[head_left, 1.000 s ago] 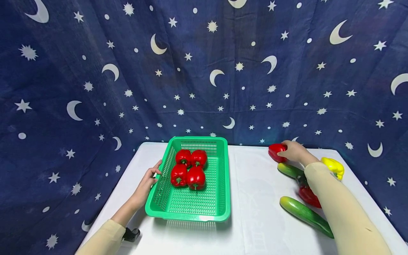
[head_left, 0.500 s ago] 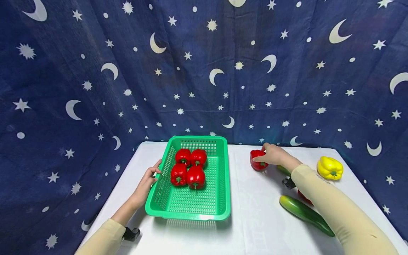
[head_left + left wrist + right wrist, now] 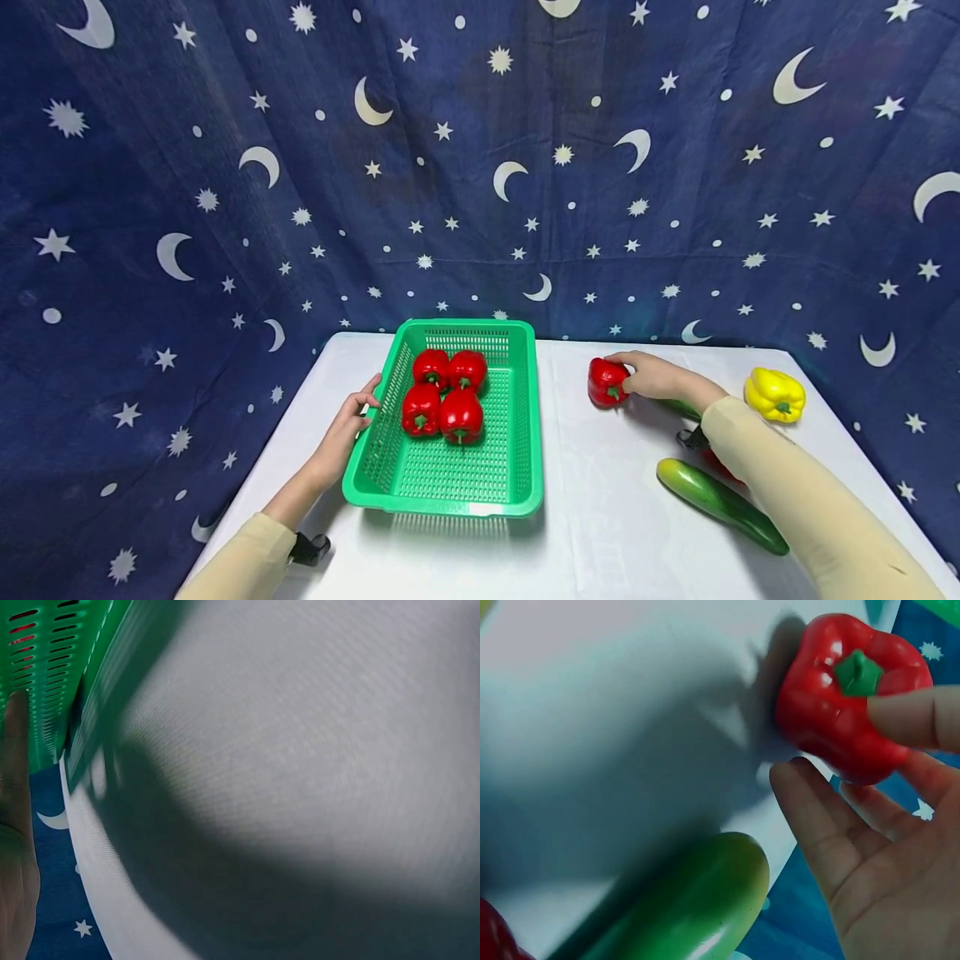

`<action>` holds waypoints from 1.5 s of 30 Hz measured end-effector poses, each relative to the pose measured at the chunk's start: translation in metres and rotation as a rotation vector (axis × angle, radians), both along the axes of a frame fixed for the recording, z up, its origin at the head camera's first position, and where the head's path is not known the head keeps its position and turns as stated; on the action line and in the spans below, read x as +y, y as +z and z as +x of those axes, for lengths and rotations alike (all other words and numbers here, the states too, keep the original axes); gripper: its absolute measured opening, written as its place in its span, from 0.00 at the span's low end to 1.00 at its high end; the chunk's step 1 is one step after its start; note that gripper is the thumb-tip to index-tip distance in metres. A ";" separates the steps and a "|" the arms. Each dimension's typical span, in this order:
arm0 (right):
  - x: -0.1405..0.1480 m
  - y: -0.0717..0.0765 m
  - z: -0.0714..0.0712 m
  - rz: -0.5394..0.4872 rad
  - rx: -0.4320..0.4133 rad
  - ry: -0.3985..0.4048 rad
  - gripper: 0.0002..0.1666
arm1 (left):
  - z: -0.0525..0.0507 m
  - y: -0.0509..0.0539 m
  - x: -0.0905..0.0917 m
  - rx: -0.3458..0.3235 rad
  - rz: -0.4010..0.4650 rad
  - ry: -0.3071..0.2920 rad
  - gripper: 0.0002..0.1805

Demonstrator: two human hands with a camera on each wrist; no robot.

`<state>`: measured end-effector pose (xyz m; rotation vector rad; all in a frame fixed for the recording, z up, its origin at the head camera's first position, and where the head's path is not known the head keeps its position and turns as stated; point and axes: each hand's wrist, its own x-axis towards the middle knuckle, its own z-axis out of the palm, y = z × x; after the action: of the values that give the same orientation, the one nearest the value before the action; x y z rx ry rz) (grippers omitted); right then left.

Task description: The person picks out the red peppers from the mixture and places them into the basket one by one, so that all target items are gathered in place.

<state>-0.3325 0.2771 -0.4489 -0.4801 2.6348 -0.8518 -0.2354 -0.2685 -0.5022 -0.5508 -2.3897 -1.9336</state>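
Observation:
A red bell pepper (image 3: 606, 383) stands on the white table, right of the green basket (image 3: 502, 508). My right hand (image 3: 660, 377) is at its right side. In the right wrist view, the thumb overlaps the front of the pepper (image 3: 825, 712) and straight fingers extend beside and partly behind it; whether they all touch it is hidden. My left hand (image 3: 341, 437) rests with fairly straight fingers against the basket's left side. Several red bell peppers (image 3: 461, 417) sit grouped inside the basket. The left wrist view shows one finger (image 3: 16, 757) against the slotted wall.
A yellow bell pepper (image 3: 776, 395) lies at the far right. One cucumber (image 3: 720, 504) is near my right forearm; another cucumber (image 3: 697, 900) and a red pepper (image 3: 722, 467) are partly hidden beneath that arm. A dark curtain with moons and stars (image 3: 480, 250) hangs behind the table.
My right hand brought the red bell pepper leftward and toward me, and the pepper now stands upright. Since then the hand has slid rightward off it, its thumb drawn back. My left hand stayed put.

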 end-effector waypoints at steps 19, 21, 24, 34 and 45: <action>-0.010 -0.009 0.017 -0.066 -0.111 -0.047 0.57 | 0.001 0.000 0.001 0.006 0.004 -0.003 0.14; -0.011 -0.009 0.016 -0.077 -0.138 -0.060 0.58 | 0.001 0.000 0.001 0.001 0.002 -0.001 0.14; -0.012 -0.010 0.014 -0.086 -0.183 -0.080 0.60 | 0.001 0.001 0.002 -0.010 0.003 0.002 0.14; -0.012 -0.012 0.010 -0.144 -0.272 -0.127 0.64 | 0.002 0.002 0.002 -0.015 -0.002 0.003 0.14; -0.012 -0.014 0.010 -0.177 -0.270 -0.132 0.61 | 0.002 0.001 0.001 -0.004 0.007 -0.005 0.14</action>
<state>-0.3230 0.2654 -0.4626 -0.2164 2.3750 -1.1133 -0.2337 -0.2674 -0.5008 -0.5540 -2.3855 -1.9463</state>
